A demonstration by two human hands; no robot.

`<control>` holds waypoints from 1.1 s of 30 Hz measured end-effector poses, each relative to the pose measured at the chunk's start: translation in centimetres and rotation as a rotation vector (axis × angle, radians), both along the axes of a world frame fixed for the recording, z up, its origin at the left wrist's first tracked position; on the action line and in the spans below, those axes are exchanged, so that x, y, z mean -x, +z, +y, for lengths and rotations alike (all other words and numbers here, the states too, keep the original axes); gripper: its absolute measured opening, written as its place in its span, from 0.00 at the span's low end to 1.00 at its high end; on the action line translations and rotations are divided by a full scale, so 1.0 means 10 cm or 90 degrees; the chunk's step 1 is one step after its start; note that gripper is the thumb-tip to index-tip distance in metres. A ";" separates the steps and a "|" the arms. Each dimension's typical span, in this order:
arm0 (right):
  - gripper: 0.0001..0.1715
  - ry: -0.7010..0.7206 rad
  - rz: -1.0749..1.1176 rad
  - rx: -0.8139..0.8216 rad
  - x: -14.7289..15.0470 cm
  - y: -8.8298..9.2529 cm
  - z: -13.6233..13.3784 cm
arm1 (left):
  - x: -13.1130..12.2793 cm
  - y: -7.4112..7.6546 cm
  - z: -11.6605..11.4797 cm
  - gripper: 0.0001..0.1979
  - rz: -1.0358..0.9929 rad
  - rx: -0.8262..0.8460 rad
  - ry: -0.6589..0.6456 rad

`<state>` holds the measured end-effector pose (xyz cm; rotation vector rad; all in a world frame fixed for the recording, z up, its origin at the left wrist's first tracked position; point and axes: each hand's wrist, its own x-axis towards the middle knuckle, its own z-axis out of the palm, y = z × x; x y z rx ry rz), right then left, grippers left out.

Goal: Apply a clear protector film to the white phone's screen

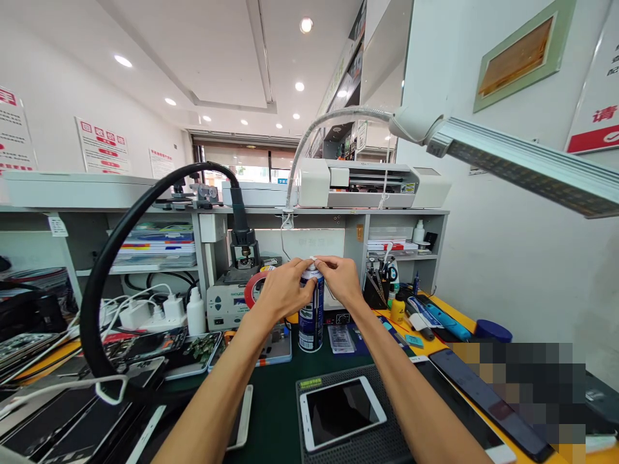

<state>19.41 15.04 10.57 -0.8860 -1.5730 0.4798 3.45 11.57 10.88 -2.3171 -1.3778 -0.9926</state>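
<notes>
A dark blue spray can (311,325) with a white top stands upright on the green mat, between my two hands. My left hand (285,288) is closed about the can's upper left side, its thumb against the can and its fingertips at the white top. From the right, my right hand (340,280) pinches at a small white piece on the top, apparently the nozzle; the fingers partly hide it. Nearer to me, a white phone (343,412) with a dark screen lies face up on a black textured pad (322,454).
A thick black hose (89,283) arches on the left near a soldering station (223,306). A white lamp (522,164) reaches overhead from the right. Phones and opened devices (193,354) lie left; more phones (488,399) and tools lie right. A shelf (232,211) stands behind.
</notes>
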 end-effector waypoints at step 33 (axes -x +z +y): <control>0.10 0.006 -0.003 0.018 0.01 0.00 -0.02 | 0.00 0.03 -0.03 0.17 0.013 0.022 0.017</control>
